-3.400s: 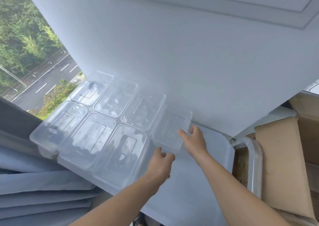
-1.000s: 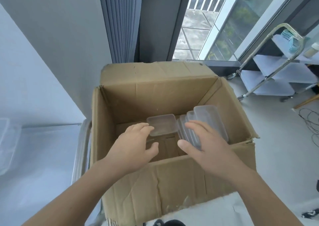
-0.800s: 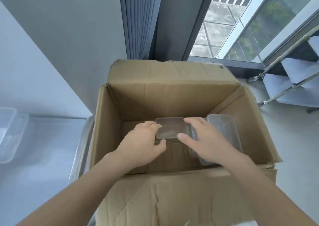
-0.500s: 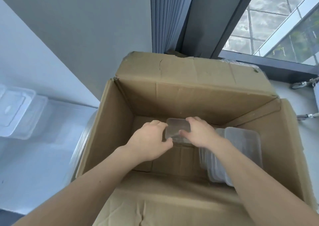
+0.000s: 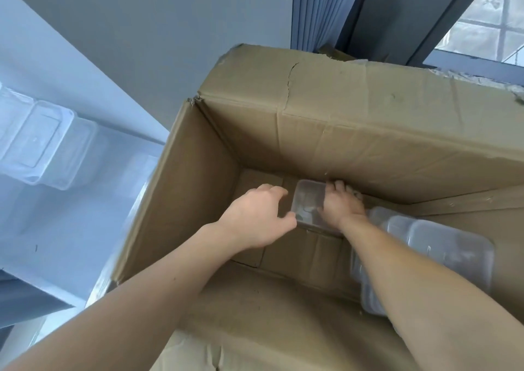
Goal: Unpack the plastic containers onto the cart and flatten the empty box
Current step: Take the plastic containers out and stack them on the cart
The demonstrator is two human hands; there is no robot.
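Deep inside the open cardboard box [image 5: 368, 121] a small clear plastic container [image 5: 307, 200] stands near the far wall. My left hand [image 5: 255, 217] grips its left side, thumb at the near corner and fingers at the far corner. My right hand [image 5: 340, 206] holds its right side with fingers curled over the far edge. A stack of clear containers [image 5: 448, 251] leans against the box's right side, partly hidden by my right forearm.
To the left lies the cart's pale top [image 5: 56, 229] with clear containers [image 5: 42, 144] set out on it. A grey wall, a curtain [image 5: 317, 10] and a window [image 5: 487, 22] stand behind the box. The box's near flap [image 5: 255, 328] hangs toward me.
I turned from the cart to the box. Both hands reached down into it and closed on the small container; the view has leaned further over the box.
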